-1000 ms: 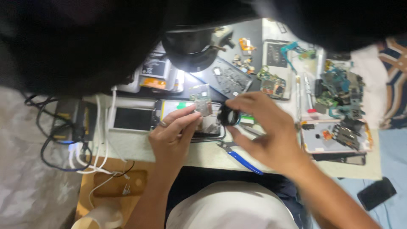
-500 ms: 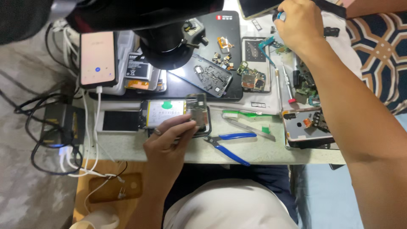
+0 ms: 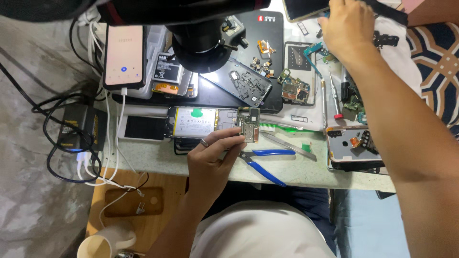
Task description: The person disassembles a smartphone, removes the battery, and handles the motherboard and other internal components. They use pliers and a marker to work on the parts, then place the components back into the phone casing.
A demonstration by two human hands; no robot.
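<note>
Soft, even light is falling over the cluttered workbench (image 3: pixel 306 169), leaving only faint shadows beneath the hands. A dark blurred shape is crowding the top edge, far too close to be in focus. The lit phone screen (image 3: pixel 124 55) is glowing pale pink. Everything on the bench is staying fairly sharp.

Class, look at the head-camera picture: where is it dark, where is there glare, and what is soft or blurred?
Head view: the microscope body at the top is a dark mass; the lit phone screen is washed out; the left hand on the small circuit board is fairly sharp; the right hand is near the frame edge, slightly soft.
</note>
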